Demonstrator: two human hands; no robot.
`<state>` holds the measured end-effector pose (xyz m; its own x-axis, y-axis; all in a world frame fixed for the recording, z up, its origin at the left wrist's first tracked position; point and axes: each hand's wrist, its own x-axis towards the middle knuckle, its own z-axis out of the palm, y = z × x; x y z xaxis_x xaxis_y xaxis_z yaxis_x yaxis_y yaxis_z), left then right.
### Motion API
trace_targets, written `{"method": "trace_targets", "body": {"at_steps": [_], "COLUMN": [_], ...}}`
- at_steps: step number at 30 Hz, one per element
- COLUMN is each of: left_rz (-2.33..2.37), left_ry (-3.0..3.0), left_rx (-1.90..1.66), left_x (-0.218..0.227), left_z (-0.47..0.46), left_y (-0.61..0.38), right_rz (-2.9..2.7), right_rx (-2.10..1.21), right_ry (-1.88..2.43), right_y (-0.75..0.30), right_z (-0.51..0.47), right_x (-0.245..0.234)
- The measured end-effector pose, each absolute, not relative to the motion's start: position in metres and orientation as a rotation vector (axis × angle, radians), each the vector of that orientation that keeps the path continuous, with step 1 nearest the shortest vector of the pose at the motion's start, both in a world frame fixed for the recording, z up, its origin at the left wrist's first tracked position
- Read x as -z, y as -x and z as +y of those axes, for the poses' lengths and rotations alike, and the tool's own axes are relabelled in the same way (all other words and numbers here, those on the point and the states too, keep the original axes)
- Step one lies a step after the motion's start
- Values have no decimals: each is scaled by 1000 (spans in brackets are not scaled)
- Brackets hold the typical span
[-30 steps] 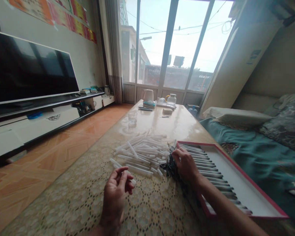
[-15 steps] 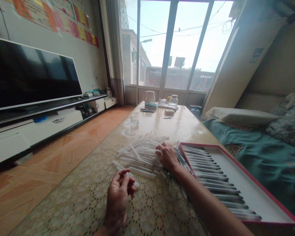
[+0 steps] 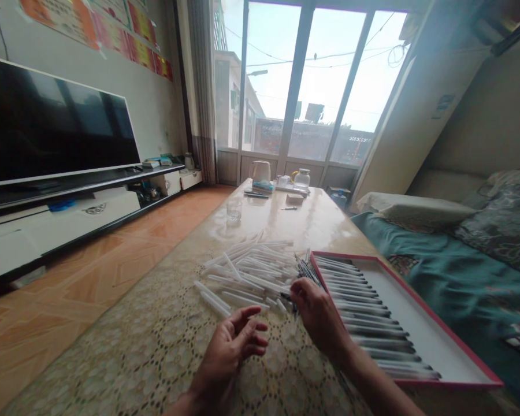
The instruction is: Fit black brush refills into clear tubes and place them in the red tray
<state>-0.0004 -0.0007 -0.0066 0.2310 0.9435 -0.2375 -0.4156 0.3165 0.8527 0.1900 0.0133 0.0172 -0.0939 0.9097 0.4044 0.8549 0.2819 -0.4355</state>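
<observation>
My left hand (image 3: 238, 341) is over the patterned tablecloth, its fingers loosely curled and apart, with nothing visible in them. Just beyond its fingertips lie white translucent tubes (image 3: 216, 301), part of a loose pile (image 3: 255, 263) of such tubes. My right hand (image 3: 314, 306) is at the pile's right edge with fingers pinched together; what they hold, if anything, is hidden. Thin dark sticks (image 3: 305, 267) lie just beyond it, between the pile and a red-rimmed shallow box (image 3: 416, 294). Inside the box is a row of pens (image 3: 359, 306) with dark ends, side by side.
A clear glass (image 3: 234, 211) stands on the table (image 3: 190, 254) past the pile. Farther back are a kettle (image 3: 261, 171), a glass jug (image 3: 302, 178) and a small box (image 3: 294, 198). A couch with a teal cover (image 3: 433, 260) runs along the right side.
My left hand has let go of a white tube and moved right, fingers opening. My right hand has drawn back from the pile toward me and slightly right. The view has shifted slightly.
</observation>
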Motion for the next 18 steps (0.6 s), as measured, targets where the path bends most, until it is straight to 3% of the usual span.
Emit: {"method": "trace_targets", "body": {"at_steps": [7, 18], "left_rz": [761, 897], "left_ry": [-628, -556], "left_rx": [-1027, -1195], "left_x": [12, 13], "left_z": [-2, -1], "left_y": [-1, 3], "right_rz": [-1974, -2060], "right_rx": [-341, 98], "right_ry": [1414, 1838], "right_y": [-182, -198], "right_z": [-24, -6], "right_x": [-8, 12]}}
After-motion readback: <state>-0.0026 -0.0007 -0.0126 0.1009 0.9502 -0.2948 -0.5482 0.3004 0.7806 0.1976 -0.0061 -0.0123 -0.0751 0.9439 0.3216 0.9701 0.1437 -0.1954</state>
